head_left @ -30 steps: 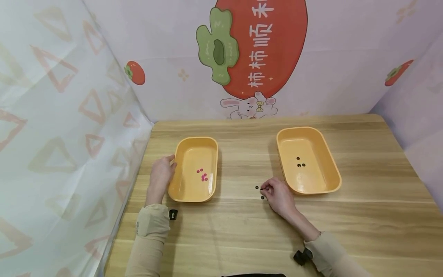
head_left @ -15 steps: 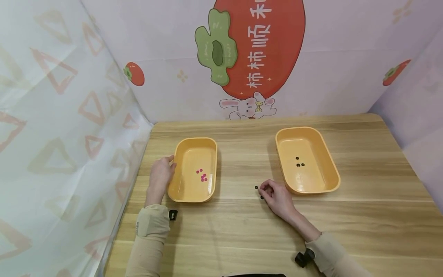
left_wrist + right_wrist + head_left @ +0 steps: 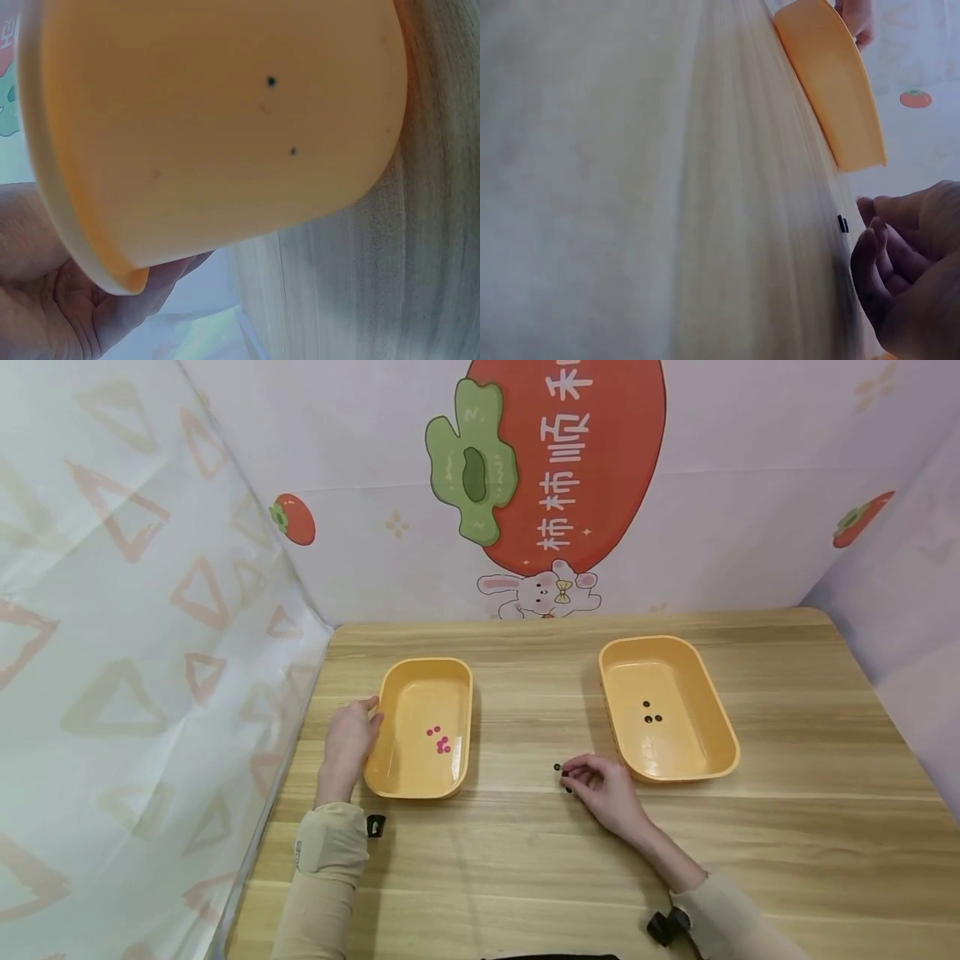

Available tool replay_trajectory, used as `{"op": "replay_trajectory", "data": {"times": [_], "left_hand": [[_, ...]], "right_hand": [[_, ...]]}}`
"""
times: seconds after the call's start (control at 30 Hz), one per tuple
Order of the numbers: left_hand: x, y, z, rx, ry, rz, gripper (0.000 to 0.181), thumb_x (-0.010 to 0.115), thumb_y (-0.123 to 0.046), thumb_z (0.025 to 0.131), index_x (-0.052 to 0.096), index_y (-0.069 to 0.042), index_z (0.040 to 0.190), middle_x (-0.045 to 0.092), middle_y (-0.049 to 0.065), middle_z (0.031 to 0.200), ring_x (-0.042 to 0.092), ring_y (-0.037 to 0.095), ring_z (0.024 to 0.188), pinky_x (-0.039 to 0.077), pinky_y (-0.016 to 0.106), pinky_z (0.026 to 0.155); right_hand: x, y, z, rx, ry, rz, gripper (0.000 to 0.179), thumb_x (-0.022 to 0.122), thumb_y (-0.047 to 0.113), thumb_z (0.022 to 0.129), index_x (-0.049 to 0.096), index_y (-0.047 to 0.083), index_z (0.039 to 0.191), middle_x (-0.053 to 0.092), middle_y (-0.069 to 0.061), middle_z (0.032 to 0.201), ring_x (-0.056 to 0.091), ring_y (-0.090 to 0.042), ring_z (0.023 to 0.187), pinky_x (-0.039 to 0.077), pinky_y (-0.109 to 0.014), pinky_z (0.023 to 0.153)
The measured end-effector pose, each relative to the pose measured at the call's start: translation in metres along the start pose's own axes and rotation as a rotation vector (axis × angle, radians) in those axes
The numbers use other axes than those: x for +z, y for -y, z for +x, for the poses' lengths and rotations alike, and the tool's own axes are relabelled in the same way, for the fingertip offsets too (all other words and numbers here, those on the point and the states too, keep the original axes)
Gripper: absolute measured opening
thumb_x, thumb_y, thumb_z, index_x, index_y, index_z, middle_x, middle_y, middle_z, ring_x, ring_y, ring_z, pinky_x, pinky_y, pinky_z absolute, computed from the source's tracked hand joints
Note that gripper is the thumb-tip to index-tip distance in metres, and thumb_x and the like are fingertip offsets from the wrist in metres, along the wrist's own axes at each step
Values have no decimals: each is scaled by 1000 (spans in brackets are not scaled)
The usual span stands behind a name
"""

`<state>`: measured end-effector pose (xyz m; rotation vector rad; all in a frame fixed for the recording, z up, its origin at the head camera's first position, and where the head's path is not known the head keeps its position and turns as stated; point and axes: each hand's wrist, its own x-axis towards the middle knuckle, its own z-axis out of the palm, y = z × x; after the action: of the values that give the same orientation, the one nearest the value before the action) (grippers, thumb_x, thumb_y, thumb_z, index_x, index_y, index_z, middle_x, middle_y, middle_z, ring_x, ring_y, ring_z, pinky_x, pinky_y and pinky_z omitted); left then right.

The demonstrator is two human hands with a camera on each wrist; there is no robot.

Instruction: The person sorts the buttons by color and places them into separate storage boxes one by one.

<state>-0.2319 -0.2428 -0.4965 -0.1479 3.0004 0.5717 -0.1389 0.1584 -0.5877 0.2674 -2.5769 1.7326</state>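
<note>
At the left, my left hand [image 3: 348, 739] grips the rim of a yellow plastic tub [image 3: 225, 135], fingers on its side wall. Several small pink buttons [image 3: 440, 745] lie inside that tub. My right hand [image 3: 606, 793] is low over the table, its thumb and index fingertips parted around a small black button [image 3: 566, 774]. In the right wrist view, a gap shows between thumb and fingers, with black buttons [image 3: 843, 224] on the table just beyond. Another black button [image 3: 557, 767] lies left of the fingertips, and one more [image 3: 569, 790] is by the thumb.
A second yellow tub [image 3: 675, 760] stands right of the right hand, with several black buttons [image 3: 648, 719] inside. Both tubs rest on a wood-grain table [image 3: 517, 860]. A printed cloth backdrop [image 3: 360, 560] rises behind the table, and another hangs along the left.
The right thumb and index finger, which pinched close together at a black button, have parted, and the button shows between them. The left hand and both tubs have stayed put.
</note>
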Motion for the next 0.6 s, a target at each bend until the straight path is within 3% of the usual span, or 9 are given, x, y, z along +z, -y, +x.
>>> {"op": "replay_trajectory", "data": {"times": [0.17, 0.37, 0.6], "left_hand": [[0, 0, 0, -2, 3, -5, 43, 63, -11, 111, 62, 5, 151, 64, 28, 151, 63, 49, 139, 55, 59, 114], [0, 0, 0, -6, 3, -3, 43, 62, -10, 111, 62, 4, 151, 64, 28, 150, 63, 50, 138, 54, 60, 115], [0, -1, 1, -16, 24, 1, 44, 61, -12, 112, 60, 3, 153, 63, 28, 152, 65, 50, 136, 56, 59, 112]], "right_hand": [[-2, 9, -9, -28, 4, 69, 14, 83, -6, 92, 79, -3, 105, 80, -14, 89, 66, 3, 80, 57, -17, 66], [-15, 27, -21, -24, -24, 79, 12, 81, -5, 94, 78, -5, 106, 78, -11, 89, 65, 5, 80, 55, -17, 59], [-41, 43, -30, -133, -81, 122, 18, 76, -17, 92, 76, -7, 107, 79, -12, 89, 68, 2, 77, 51, -19, 49]]}}
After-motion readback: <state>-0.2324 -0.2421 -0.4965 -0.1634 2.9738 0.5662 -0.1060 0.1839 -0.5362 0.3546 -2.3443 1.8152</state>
